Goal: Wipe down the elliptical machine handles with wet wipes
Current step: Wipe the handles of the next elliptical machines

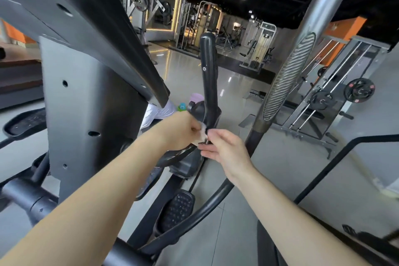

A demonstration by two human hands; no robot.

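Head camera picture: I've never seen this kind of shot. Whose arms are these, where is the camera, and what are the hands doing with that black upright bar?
The camera sits on a person's head, looking forward and down, so both bare arms reach out from beneath it in a gym. The left hand pinches a small white wet wipe against the base of the black handle of an elliptical machine. The right hand is open, fingers beside the same spot, holding nothing. The grey column at left is the machine's body; a black foot pedal lies below.
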